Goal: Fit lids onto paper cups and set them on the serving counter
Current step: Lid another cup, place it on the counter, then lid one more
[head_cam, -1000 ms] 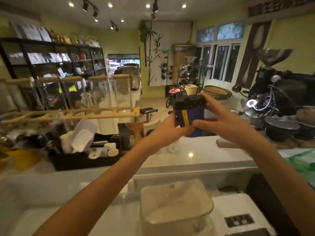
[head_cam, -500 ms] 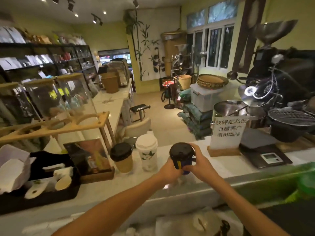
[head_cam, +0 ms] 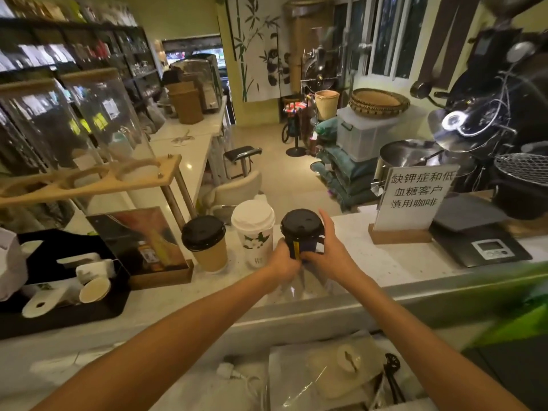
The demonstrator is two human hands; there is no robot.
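A dark blue paper cup with a yellow stripe and a black lid stands upright on the pale serving counter. My left hand wraps its lower left side and my right hand holds its right side, fingers up to the lid's rim. Just left of it stand a white flower-print cup with a white lid and a brown cup with a black lid.
A sign with Chinese text on a wooden base and a digital scale stand to the right. On the left are a framed menu and a black tray of supplies. Below the counter lies a clear-lidded container.
Both hands have brought the blue cup down from chest height onto the counter beside the white cup. My view has tilted down and forward.
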